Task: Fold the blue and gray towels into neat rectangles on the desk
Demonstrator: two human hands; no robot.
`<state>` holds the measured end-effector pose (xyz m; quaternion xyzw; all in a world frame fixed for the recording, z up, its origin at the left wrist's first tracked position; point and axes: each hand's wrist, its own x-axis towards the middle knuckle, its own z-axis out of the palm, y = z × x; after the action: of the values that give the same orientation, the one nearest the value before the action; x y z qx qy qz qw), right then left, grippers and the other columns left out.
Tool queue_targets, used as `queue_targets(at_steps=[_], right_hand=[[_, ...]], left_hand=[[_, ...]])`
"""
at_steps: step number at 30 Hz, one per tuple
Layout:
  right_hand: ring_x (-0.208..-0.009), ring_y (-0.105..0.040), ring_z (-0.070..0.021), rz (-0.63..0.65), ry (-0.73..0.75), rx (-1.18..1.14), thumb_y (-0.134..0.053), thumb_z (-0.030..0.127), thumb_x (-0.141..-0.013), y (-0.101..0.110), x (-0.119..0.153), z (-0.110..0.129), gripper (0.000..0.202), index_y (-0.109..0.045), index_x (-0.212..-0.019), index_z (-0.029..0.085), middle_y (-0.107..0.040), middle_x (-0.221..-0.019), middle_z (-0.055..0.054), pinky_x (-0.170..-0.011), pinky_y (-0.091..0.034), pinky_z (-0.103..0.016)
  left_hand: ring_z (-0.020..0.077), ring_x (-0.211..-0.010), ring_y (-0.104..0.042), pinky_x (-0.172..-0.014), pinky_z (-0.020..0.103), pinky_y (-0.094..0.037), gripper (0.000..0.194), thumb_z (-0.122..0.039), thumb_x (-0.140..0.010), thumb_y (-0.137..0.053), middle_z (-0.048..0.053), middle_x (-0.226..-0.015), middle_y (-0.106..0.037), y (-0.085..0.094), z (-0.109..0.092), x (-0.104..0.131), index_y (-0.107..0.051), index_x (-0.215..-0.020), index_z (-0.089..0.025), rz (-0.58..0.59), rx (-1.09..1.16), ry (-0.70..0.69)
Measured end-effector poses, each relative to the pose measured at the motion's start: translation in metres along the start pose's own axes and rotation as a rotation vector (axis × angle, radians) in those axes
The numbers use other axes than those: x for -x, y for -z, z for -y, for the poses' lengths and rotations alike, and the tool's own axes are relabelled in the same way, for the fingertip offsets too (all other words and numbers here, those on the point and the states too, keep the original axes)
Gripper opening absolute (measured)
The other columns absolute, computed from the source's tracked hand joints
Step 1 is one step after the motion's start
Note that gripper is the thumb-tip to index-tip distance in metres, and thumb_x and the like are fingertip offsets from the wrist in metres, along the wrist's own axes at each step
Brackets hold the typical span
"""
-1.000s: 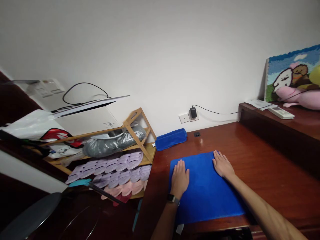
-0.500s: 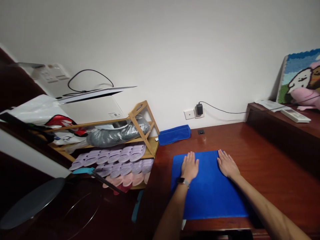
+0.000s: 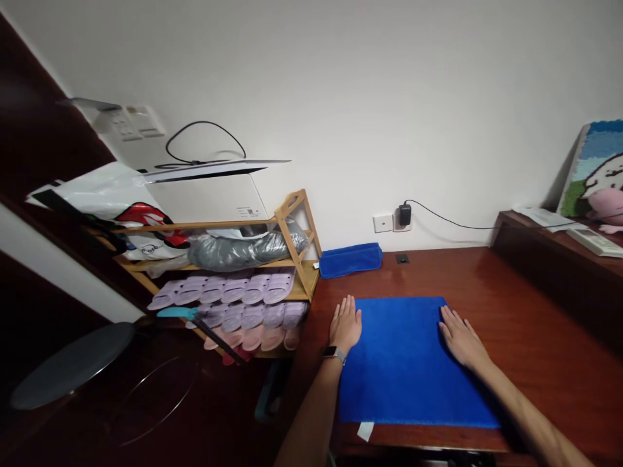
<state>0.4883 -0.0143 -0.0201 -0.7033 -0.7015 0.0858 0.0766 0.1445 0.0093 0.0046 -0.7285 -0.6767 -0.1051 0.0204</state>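
A blue cloth (image 3: 399, 363) lies spread flat on the dark red-brown desk, with a white tag (image 3: 365, 431) sticking out at its near edge. My left hand (image 3: 346, 323) lies flat across the cloth's upper left edge, fingers stretched out, a watch (image 3: 335, 353) on its wrist. On the upper right edge rests my right hand (image 3: 462, 337), palm down with its fingers extended. Neither hand holds anything. Behind the spread cloth, against the wall, lies a folded blue cloth (image 3: 350, 260).
A wooden rack (image 3: 298, 246) with several shoes (image 3: 253, 290) and a white box (image 3: 209, 200) stands left of the desk (image 3: 545, 337). A black charger (image 3: 405, 214) is plugged into the wall. A raised ledge (image 3: 516, 227) on the right bears a pink plush (image 3: 606, 206).
My left hand has slid left to the cloth's edge. The right hand remains at the right edge. The view has shifted, and the tag now shows more fully.
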Motion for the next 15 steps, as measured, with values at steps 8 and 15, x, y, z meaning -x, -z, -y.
queue_targets(at_steps=[8, 15], right_hand=[[-0.160, -0.020, -0.0228, -0.017, 0.022, 0.041, -0.008, 0.045, -0.105, 0.003, 0.020, 0.004, 0.073, -0.026, -0.166, 0.009, -0.025, -0.172, -0.006, -0.131, -0.016, -0.045], [-0.159, -0.022, -0.0229, -0.028, 0.037, 0.032, -0.012, 0.042, -0.105, 0.002, 0.020, 0.003, 0.071, -0.027, -0.166, 0.010, -0.027, -0.172, -0.008, -0.130, -0.016, -0.045]], left_hand=[[0.0236, -0.157, -0.031, -0.129, 0.043, -0.024, 0.060, -0.032, -0.109, -0.020, 0.014, -0.167, -0.037, 0.023, -0.007, 0.004, -0.037, -0.161, -0.007, 0.005, -0.044, -0.016], [0.0219, -0.157, -0.031, -0.130, 0.043, -0.025, 0.062, -0.042, -0.111, -0.019, 0.010, -0.166, -0.041, 0.004, -0.143, 0.050, -0.037, -0.162, -0.013, -0.025, 0.133, -0.333]])
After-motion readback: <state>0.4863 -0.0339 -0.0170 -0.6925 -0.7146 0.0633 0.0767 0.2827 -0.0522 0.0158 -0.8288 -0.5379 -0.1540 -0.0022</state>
